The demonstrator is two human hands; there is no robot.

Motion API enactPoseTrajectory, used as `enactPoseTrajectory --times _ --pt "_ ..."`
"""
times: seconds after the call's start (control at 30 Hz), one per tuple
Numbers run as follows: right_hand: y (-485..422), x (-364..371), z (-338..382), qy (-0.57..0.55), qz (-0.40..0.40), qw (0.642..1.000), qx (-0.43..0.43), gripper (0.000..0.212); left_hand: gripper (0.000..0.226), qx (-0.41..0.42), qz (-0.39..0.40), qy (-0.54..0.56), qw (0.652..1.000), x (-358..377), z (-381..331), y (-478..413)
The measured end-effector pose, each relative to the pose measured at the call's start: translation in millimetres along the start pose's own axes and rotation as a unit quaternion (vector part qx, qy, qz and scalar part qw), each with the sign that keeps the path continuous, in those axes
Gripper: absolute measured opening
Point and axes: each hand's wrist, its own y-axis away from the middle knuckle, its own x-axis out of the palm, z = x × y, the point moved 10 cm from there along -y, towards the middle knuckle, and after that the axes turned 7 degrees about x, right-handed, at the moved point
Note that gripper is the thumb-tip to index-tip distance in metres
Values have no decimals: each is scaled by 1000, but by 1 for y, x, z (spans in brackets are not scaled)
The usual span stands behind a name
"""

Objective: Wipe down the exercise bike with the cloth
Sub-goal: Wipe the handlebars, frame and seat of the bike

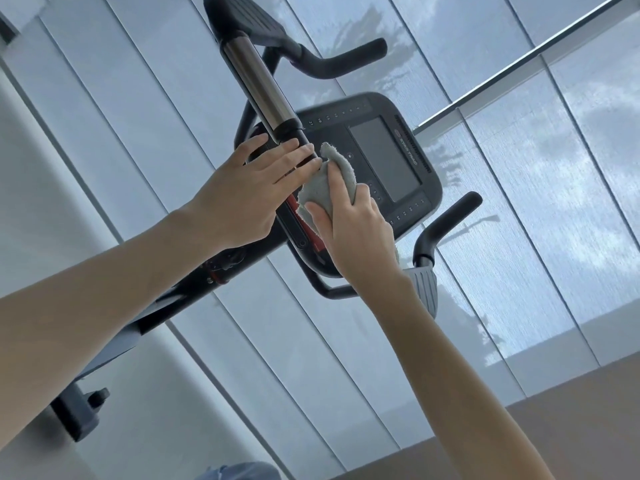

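Here the right hand point(349, 233) bunches the grey cloth point(332, 174) in curled fingers against the console point(332, 116) of the exercise bike point(187, 289), at nine o'clock of its screen point(384, 157). The left hand point(242, 192), fingers straight and close together, rests on the handlebar tube point(298, 136), probably to steady it while wiping.

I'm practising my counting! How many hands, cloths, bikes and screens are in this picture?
Hands: 2, the left hand and the right hand
Cloths: 1, the cloth
Bikes: 1, the bike
Screens: 1, the screen on the bike
Total: 5
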Motion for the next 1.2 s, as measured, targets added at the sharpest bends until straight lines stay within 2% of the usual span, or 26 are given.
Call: enactPoseTrajectory --times 0.17,0.3,0.53,0.6,0.73,0.8,0.93,1.1,1.2 --pt "39 -4 -31 -1 41 999 -7 62 71 -1 0 3 1000 -2 -1 1" --pt "66 -6 -41 3 35 999 -32 61 71 3 19 9 1000 1 -1 2" --pt "22 -1 -12 -10 18 1000 -21 62 66 -8 17 23 1000 2 2 2" --pt "4 0 -5 -48 22 998 -20 63 62 -3 14 32 999 1 2 2" --pt "-6 11 -18 -170 130 977 -18 62 59 5 26 26 999 1 4 1" --pt "10 13 -34 -174 175 969 -9 62 61 4 37 24 999 1 5 1" --pt "50 -2 -42 -61 124 988 -73 65 62 16 47 24 998 -2 6 -1" --pt "28 0 -24 -64 121 988 -70 66 59 33 26 24 999 -4 10 -2" --pt "-1 3 -3 -55 92 992 -71 65 56 48 14 24 998 -4 9 -2"
